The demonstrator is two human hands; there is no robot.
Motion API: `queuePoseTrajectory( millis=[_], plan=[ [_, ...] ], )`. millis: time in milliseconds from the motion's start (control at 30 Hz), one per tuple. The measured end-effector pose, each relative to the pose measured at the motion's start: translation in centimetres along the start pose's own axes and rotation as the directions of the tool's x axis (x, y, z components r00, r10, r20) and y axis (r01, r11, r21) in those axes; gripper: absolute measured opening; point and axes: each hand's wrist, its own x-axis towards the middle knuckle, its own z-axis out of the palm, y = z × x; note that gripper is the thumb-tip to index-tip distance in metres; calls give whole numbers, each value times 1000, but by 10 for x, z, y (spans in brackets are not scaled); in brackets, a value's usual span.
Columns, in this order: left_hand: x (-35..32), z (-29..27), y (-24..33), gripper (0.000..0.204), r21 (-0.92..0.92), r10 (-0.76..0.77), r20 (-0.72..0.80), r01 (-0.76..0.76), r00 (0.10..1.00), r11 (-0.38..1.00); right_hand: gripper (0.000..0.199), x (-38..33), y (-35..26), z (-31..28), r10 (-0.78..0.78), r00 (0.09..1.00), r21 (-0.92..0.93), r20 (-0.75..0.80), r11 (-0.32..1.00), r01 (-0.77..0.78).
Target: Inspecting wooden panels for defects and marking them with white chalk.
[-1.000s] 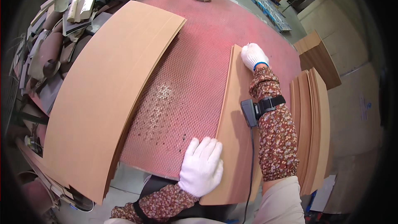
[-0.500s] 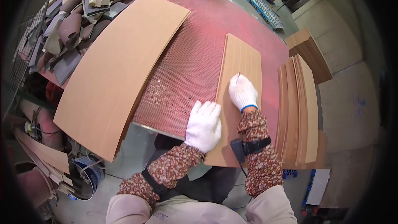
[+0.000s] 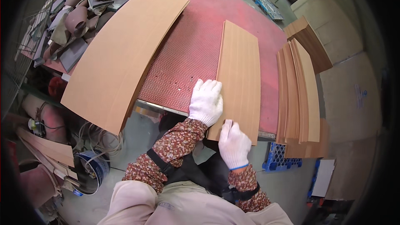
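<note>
A narrow wood-grain panel [image 3: 243, 64], on top of what looks like a thin stack, lies lengthwise on a red mesh-patterned table. Against its left edge rests my left hand [image 3: 206, 102] in a white knit glove, fingers stretched out and holding nothing. Near the panel's close end, my gloved right hand [image 3: 234, 145] is closed in a pinch. A small thin brown piece [image 3: 228, 122] pokes out between its fingertips; its kind cannot be made out. To the left lies a wider stack of wood-grain panels [image 3: 129, 54], overhanging the table's front edge.
Upright narrow panels [image 3: 293, 96] lean together at the right edge of the red table [image 3: 196, 25]. Scraps and curled offcuts [image 3: 77, 21] heap up at the far left. Below stand a bucket [image 3: 93, 171] and a blue pallet [image 3: 281, 156].
My right hand has slid along the panel from its middle toward me, to the close end. My left hand stays at the left edge. The whole view has shifted slightly.
</note>
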Motion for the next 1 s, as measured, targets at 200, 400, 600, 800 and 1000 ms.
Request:
queuePoseTrajectory(
  millis=[200, 400, 600, 800, 1000],
  plan=[
    [-4, 11, -2, 26, -7, 47, -47, -47, 998, 999, 34, -44, 5, 8, -50, 992, 5, -119, 999, 51],
    [-6, 7, -13, 32, -20, 6, -17, -6, 1000, 1000, 33, -48, 5, 9, 13, 991, 257, -132, 966, 22],
    [-21, -11, -1, 33, -8, 93, 101, -92, 991, 996, 26, -47, 53, 10, 80, 958, 157, -274, 987, -38],
    [-63, -36, 11, 46, 73, 113, 205, -131, 972, 989, 35, -45, 93, 21, 381, 875, 296, -297, 909, -295],
    [-76, -57, 32, 48, 152, 15, 302, -64, 953, 986, 36, -46, 94, 29, 396, 872, 328, -289, 896, -298]
  ],
)
